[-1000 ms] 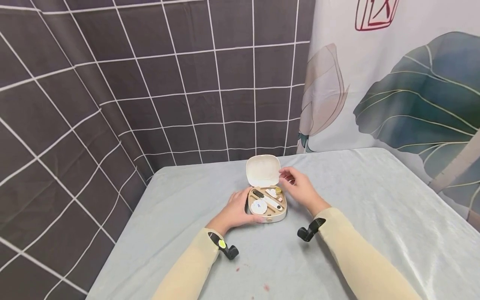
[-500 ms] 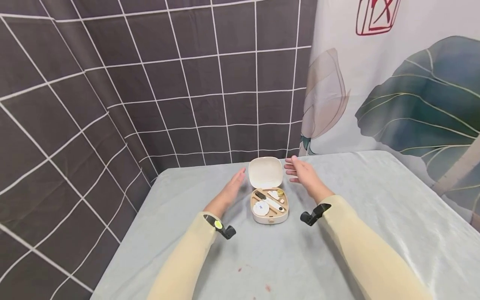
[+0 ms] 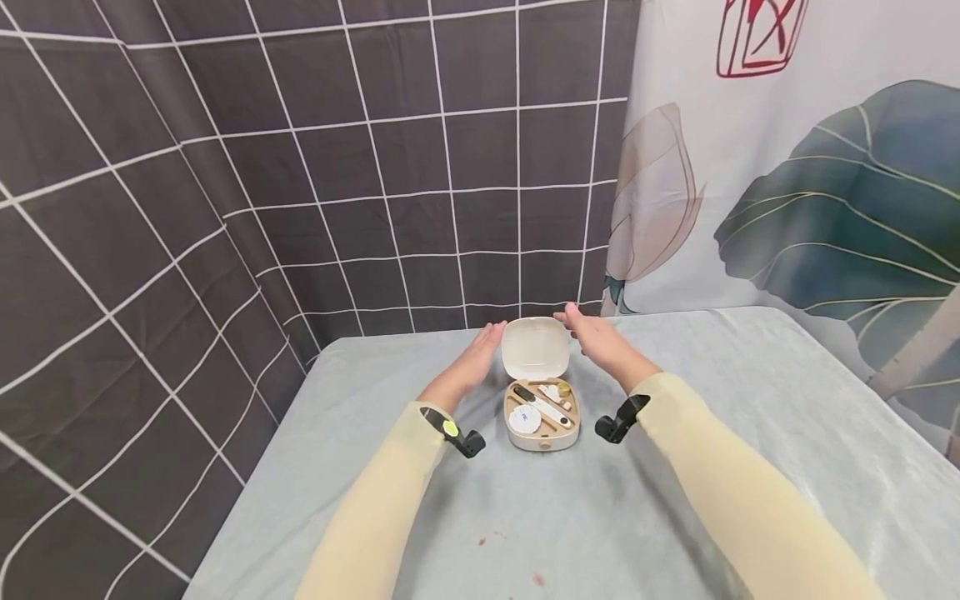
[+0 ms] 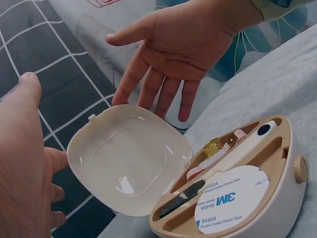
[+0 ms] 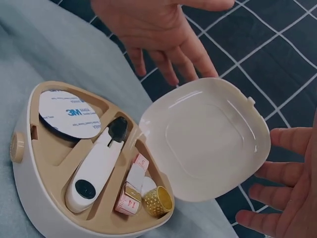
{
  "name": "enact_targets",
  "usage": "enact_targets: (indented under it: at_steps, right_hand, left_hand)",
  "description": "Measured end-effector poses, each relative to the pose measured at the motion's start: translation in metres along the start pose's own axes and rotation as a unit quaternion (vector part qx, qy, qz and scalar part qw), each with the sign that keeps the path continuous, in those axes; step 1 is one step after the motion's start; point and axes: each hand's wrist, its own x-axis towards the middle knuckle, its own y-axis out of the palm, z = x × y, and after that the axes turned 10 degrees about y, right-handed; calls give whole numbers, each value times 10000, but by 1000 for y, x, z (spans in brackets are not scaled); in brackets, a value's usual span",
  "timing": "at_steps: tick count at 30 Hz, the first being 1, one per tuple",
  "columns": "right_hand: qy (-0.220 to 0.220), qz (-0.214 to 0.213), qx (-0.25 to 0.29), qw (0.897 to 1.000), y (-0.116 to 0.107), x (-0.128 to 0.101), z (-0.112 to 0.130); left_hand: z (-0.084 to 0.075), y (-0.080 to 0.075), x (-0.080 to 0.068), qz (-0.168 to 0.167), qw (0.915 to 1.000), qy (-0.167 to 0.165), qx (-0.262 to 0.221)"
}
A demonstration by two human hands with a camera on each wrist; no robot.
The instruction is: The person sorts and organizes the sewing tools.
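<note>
A small cream case (image 3: 543, 440) stands on the grey cloth with its lid (image 3: 534, 348) raised. Its tan tray holds a white 3M adhesive disc (image 5: 68, 113), a white tool with a black tip (image 5: 96, 168), a rolled tape measure (image 5: 130, 193) and a gold thimble (image 5: 158, 200). My left hand (image 3: 480, 348) hovers just left of the lid, fingers straight, holding nothing. My right hand (image 3: 591, 333) hovers just right of the lid, also spread and empty. Neither hand touches the lid (image 4: 130, 159).
The grey cloth-covered table (image 3: 750, 433) runs to a dark checked curtain (image 3: 225, 208) at the left and back and a leaf-print curtain (image 3: 810, 183) at the right. Small red specks (image 3: 534, 577) mark the cloth near me.
One second ago my left hand held the case's base and my right hand was at the lid. Both have let go and moved up to either side of the raised lid.
</note>
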Motion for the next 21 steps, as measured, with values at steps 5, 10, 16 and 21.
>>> enact_targets:
  at_steps: [5,10,16,21]
  right_hand:
    - [-43,-36,-163,9999,0,-3,5]
    - [-126,-232,-321,9991,-2,-7,8]
    - [-336,-574,-807,9945,-1,-8,13]
    - [-476,-563,-827,9938,1,-9,15]
  left_hand:
    - [-1,-4,0,-6,9999,36,144]
    - [-10,-11,-3,46,9976,131,672]
    - [-20,-14,0,7,9896,461,1360]
    - [-23,-14,2,22,9875,300,1548]
